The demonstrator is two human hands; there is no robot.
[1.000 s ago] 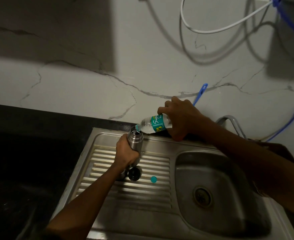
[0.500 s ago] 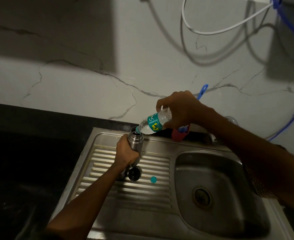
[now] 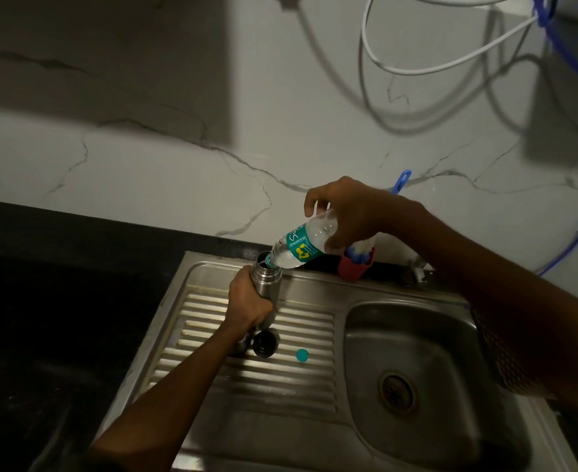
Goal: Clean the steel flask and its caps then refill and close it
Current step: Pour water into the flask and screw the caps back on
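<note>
left hand (image 3: 250, 301) grips the open steel flask (image 3: 268, 279) upright on the sink drainboard (image 3: 308, 335); right hand (image 3: 352, 212) holds a tilted plastic water bottle (image 3: 299, 247), its mouth at the flask's opening.

Steel flask (image 3: 268, 281) upright, uncapped; caps (image 3: 264, 343) beside.

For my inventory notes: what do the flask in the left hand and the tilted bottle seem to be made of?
Cylindrical grey flask: likely brushed steel, dull metallic sheen. Clear bottle with teal label: probably thin transparent plastic, since its contents show through.
</note>
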